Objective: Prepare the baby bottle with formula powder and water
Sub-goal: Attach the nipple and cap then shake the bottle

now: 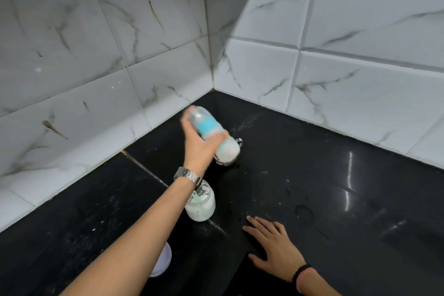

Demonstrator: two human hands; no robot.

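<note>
My left hand (200, 144) grips a baby bottle (212, 131) with a blue band and milky white contents. The bottle is tilted above the black counter (312, 175) and looks motion-blurred. Behind its lower end stands a metal cup (225, 162), mostly hidden. An open glass jar of white formula powder (200, 206) stands on the counter under my left wrist, with a greenish scoop inside. My right hand (271, 245) rests flat on the counter with fingers spread, holding nothing.
A white round lid (163, 262) lies on the counter below my left forearm. White marble-patterned tile walls (144, 43) meet in a corner behind the counter. Water drops and specks of powder dot the dark surface.
</note>
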